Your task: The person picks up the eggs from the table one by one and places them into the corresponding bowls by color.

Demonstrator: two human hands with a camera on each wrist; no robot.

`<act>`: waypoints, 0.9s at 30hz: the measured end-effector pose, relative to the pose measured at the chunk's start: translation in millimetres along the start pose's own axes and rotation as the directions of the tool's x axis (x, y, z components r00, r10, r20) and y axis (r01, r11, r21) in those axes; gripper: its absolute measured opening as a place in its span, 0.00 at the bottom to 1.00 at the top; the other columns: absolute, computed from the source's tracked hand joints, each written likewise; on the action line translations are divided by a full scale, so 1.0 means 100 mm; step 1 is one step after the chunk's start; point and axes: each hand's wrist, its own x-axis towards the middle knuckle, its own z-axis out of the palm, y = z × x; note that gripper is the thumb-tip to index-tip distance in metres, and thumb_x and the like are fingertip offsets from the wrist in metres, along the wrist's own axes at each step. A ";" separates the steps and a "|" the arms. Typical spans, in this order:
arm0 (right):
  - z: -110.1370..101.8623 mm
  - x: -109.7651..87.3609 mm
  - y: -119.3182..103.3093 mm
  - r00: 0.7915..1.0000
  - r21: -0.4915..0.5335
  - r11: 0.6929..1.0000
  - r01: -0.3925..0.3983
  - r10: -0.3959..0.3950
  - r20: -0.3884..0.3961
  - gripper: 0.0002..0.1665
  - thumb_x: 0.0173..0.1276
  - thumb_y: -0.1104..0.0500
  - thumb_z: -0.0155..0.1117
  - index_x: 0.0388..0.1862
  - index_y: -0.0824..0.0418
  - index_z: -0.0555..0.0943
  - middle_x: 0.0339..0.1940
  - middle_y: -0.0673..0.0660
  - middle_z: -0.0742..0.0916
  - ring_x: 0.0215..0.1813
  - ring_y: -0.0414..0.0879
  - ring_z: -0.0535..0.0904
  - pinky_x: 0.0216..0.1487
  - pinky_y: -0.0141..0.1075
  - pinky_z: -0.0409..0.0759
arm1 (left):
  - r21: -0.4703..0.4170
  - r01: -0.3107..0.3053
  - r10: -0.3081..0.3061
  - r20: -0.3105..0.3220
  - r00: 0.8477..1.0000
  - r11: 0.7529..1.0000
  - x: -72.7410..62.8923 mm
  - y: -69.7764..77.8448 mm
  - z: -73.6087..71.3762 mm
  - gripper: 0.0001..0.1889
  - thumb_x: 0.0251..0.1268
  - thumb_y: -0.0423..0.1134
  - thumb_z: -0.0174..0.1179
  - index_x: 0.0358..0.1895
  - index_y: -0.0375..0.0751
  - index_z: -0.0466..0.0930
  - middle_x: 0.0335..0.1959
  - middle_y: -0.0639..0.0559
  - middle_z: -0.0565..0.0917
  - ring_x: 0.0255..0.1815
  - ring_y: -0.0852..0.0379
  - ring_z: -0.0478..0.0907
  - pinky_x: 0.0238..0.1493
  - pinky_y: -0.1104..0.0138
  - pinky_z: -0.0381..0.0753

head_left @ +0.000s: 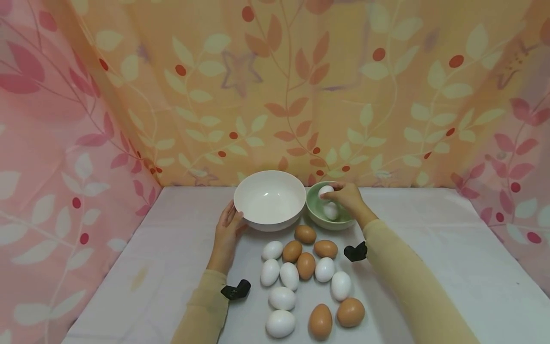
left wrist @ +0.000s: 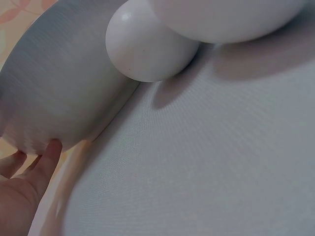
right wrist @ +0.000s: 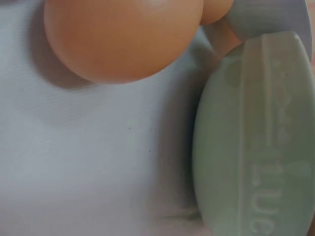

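Observation:
A large white bowl point(head_left: 269, 220) stands at the back of the table, and my left hand point(head_left: 227, 231) rests against its left side. In the left wrist view the fingers point(left wrist: 49, 157) lie fairly straight against the bowl's outer wall point(left wrist: 59, 83). To its right is a smaller green bowl point(head_left: 315, 210), with raised lettering on its side point(right wrist: 266, 196) in the right wrist view. Over this bowl my right hand point(head_left: 350, 198) pinches a white egg point(head_left: 325, 191) between thumb and fingers. Another white egg point(head_left: 330, 210) lies inside the green bowl.
Several brown eggs point(head_left: 306, 266) and white eggs point(head_left: 281, 298) lie loose in front of the bowls, between the forearms. A white cloth point(head_left: 429, 248) covers the table. Patterned curtains point(head_left: 275, 95) hang behind and at both sides. Each wrist carries a black camera mount point(head_left: 236, 290).

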 end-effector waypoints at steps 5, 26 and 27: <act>0.00 0.02 0.03 0.999 -0.008 0.999 -0.034 0.034 -0.001 0.39 0.60 0.51 0.74 0.67 0.66 0.75 0.68 0.65 0.78 0.71 0.58 0.70 0.75 0.48 0.67 | 0.005 -0.007 0.007 0.006 1.000 1.000 0.00 -0.01 0.00 0.33 0.73 0.46 0.58 0.78 0.54 0.56 0.81 0.53 0.57 0.77 0.56 0.60 0.71 0.52 0.71; 0.07 0.07 0.11 0.998 -0.264 0.962 0.066 -0.059 0.036 0.30 0.55 0.50 0.77 0.53 0.66 0.85 0.53 0.62 0.87 0.53 0.54 0.78 0.57 0.41 0.76 | 0.002 -0.012 0.012 0.015 1.000 1.000 -0.01 0.01 0.00 0.34 0.73 0.47 0.58 0.78 0.53 0.55 0.81 0.54 0.57 0.77 0.57 0.60 0.72 0.52 0.70; 0.07 0.07 0.12 0.998 -0.268 0.961 0.068 -0.061 0.033 0.29 0.55 0.51 0.77 0.51 0.66 0.85 0.50 0.61 0.88 0.51 0.52 0.78 0.54 0.38 0.76 | 0.004 -0.013 0.013 0.014 1.000 1.000 -0.01 0.01 0.00 0.34 0.73 0.47 0.58 0.78 0.53 0.56 0.81 0.53 0.57 0.78 0.56 0.60 0.72 0.51 0.70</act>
